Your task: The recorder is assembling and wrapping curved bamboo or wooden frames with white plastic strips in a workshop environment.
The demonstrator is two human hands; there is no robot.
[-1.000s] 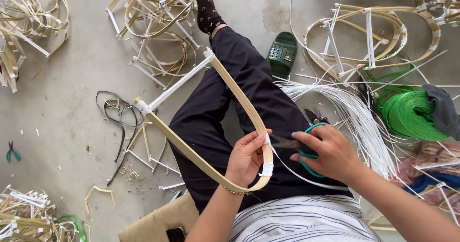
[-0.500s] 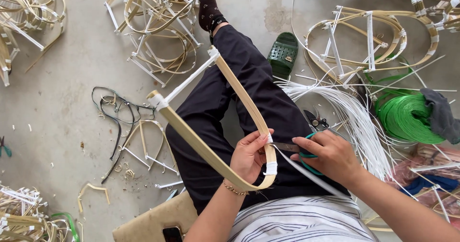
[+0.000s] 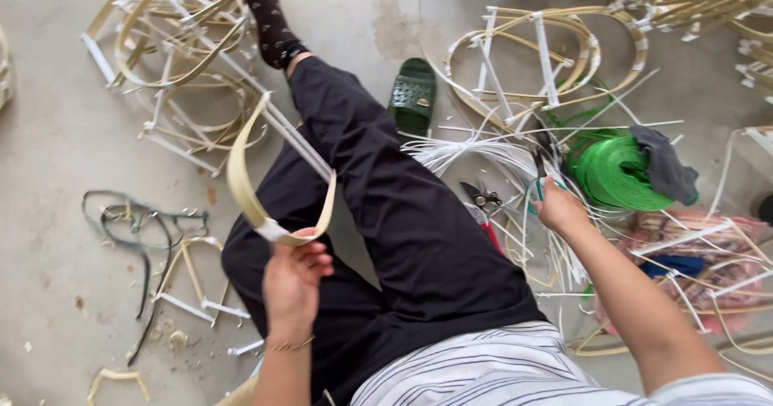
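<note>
— What is held in the left hand [image 3: 291, 281]?

— A bent strip frame [image 3: 266, 182] of pale cane is gripped there, the fingers closed around its lower curve where white binding is wrapped. The frame rises from the hand as a loop, with a white rod running up from it beside the black trouser leg [image 3: 386, 213].

— And the right hand [image 3: 557, 206]?

— It is stretched out to the right of the trouser leg and closed around the teal handles of a pair of scissors [image 3: 538, 182]. How tightly the handles are squeezed cannot be told.

— What is found around that hand?

— A bundle of white strands [image 3: 491, 164] is spread just beneath it on the concrete floor [image 3: 48, 173]. Red-handled cutters [image 3: 481, 206] are laid between the hand and the trouser leg. A coil of green strip [image 3: 616, 173] is seen just beyond the hand, with a grey cloth [image 3: 664, 164] draped over its far edge.

— Farther out?

— A green sandal [image 3: 414, 94] is set above the knee of the trouser leg. Finished cane frames [image 3: 535, 60] are piled beyond the sandal, and more frames [image 3: 173, 60] are heaped left of the trouser leg.
</note>
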